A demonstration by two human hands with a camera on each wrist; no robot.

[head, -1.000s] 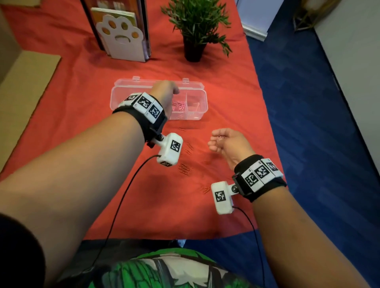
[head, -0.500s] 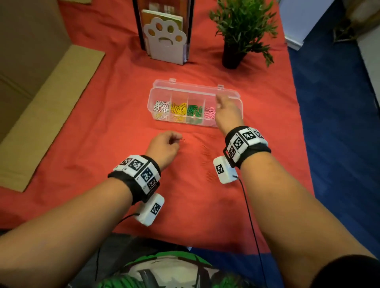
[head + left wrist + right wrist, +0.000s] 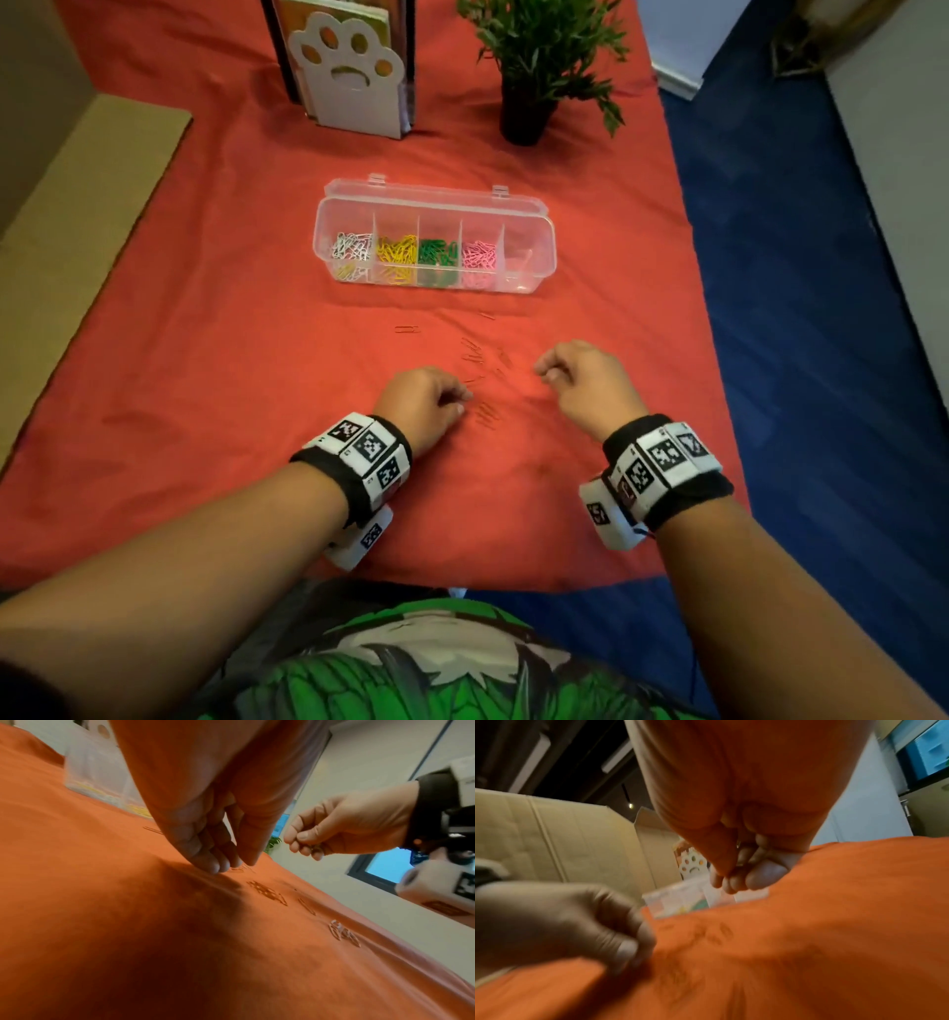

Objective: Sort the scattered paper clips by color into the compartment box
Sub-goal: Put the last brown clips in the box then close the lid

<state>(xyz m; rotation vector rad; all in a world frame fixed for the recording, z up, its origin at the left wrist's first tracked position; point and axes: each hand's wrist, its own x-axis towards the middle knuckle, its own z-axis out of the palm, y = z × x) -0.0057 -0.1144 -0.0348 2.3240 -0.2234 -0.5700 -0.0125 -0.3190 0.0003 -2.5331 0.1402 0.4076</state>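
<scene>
The clear compartment box [image 3: 534, 226] lies open mid-table, with white, yellow, green and pink clips in separate compartments and a few red ones in the rightmost. Several red paper clips [image 3: 475, 357] lie scattered on the red cloth in front of it, hard to see against it. My left hand [image 3: 464, 403] is down on the cloth, thumb and fingertips [image 3: 226, 865] pinching a red clip [image 3: 239, 869]. My right hand [image 3: 544, 372] hovers just above the cloth to the right, fingers curled round something small and thin, apparently a clip [image 3: 738, 845].
A paw-shaped bookend [image 3: 349, 67] and a potted plant [image 3: 529, 103] stand behind the box. Cardboard [image 3: 77, 180] lies along the left side. The table's right edge [image 3: 714, 360] drops to blue floor. One clip [image 3: 407, 329] lies apart to the left.
My right hand has come back from over the box's right end to the scattered clips. My left hand, earlier at the box, stays low on the cloth among the clips.
</scene>
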